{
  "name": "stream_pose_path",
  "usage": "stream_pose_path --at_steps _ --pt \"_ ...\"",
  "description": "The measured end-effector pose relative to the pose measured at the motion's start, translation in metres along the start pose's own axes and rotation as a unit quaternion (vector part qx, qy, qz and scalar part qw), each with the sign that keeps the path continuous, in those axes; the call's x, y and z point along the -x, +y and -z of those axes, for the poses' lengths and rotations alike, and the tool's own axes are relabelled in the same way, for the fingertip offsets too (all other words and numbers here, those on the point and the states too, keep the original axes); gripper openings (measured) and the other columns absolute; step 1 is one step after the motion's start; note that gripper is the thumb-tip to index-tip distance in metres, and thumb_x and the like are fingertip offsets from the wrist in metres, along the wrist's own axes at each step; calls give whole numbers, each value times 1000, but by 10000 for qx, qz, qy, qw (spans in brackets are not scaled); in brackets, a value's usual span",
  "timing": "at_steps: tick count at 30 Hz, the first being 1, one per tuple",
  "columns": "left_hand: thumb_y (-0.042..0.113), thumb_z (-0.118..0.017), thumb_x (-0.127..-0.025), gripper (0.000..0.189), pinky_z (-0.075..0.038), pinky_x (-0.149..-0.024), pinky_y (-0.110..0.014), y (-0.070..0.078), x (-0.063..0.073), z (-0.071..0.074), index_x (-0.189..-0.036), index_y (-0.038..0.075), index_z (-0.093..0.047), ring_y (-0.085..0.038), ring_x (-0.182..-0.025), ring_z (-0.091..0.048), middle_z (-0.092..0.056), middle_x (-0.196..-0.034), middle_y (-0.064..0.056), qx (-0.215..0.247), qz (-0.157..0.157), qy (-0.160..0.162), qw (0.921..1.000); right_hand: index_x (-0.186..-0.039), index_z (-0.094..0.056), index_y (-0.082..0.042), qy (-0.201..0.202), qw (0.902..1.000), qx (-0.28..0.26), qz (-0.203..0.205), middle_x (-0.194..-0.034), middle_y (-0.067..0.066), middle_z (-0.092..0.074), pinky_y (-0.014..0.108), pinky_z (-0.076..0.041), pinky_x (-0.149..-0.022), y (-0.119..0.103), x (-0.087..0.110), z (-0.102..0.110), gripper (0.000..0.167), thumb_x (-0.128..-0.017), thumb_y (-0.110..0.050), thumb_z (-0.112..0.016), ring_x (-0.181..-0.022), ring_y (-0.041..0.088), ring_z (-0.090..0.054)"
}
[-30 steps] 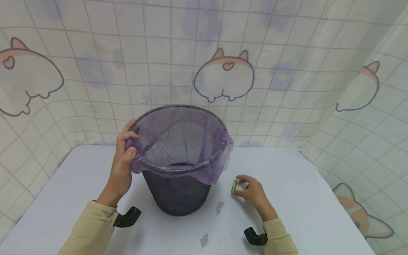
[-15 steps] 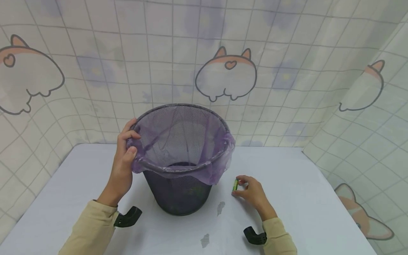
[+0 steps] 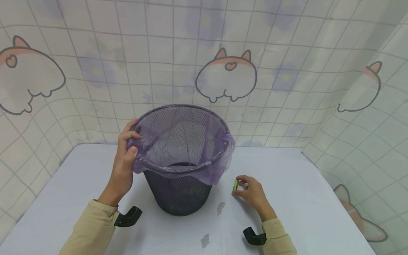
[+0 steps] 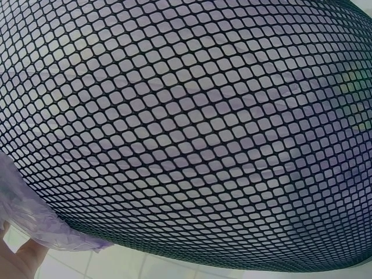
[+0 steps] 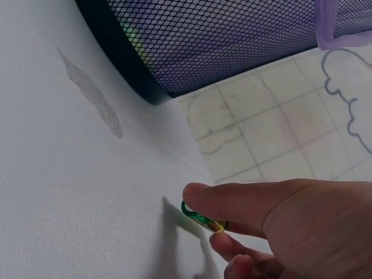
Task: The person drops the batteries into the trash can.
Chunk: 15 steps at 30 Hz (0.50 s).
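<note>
A black mesh wastebasket (image 3: pixel 176 196) stands on the white table, lined with a thin purple bin bag (image 3: pixel 220 166) folded over its rim. On the basket's left side, my left hand (image 3: pixel 122 161) grips the rim and the bag, thumb on the near side. Right of the basket, my right hand (image 3: pixel 253 194) pinches a small green battery (image 3: pixel 235 185) by its ends between thumb and finger, low over the tabletop. The right wrist view has the battery (image 5: pixel 203 220) partly covered by the thumb. Mesh wall (image 4: pixel 186 133) fills most of the left wrist view.
Two grey worn patches (image 3: pixel 220 209) mark the white table (image 3: pixel 287 177) in front of the basket. Something green and yellow (image 5: pixel 132 40) shows dimly through the mesh near the basket's bottom. A tile-patterned curtain (image 3: pixel 172 46) hangs behind and at the sides.
</note>
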<state>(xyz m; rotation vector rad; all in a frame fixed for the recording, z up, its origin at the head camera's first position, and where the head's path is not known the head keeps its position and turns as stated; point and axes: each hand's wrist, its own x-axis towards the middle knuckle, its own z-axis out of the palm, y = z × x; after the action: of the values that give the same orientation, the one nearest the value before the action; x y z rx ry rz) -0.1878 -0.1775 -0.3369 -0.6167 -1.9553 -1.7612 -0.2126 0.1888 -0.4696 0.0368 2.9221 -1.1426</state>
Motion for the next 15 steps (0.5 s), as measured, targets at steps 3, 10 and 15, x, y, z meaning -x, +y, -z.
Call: stream_pose_path --at_steps 3,10,15 --pt "28 -34 -97 35 -10 -111 -49 0 0 0 -117 -1 -36 -24 -145 -17 -19 -159 3 14 -7 9 10000 -117 -65 -7 34 10000 -5 28 -103 9 -65 34 -44 -75 -1 1 2 48 -72 -13 -81 -86 21 -55" --pt "27 -34 -97 38 -10 -111 -49 -2 0 1 -117 -5 -34 -22 -146 -17 -20 -159 4 -12 -4 53 10000 -119 -65 -8 111 9998 -46 166 -105 9 -66 33 -43 -74 -4 3 7 48 -74 -14 -80 -87 22 -55" --pt "27 -34 -98 33 -10 -112 -49 -2 -1 1 -117 0 -37 -24 -145 -17 -19 -159 3 -42 -56 4 10000 -119 -64 -8 163 9994 -97 282 -108 11 -66 32 -41 -72 -7 5 12 48 -75 -16 -80 -85 22 -54"
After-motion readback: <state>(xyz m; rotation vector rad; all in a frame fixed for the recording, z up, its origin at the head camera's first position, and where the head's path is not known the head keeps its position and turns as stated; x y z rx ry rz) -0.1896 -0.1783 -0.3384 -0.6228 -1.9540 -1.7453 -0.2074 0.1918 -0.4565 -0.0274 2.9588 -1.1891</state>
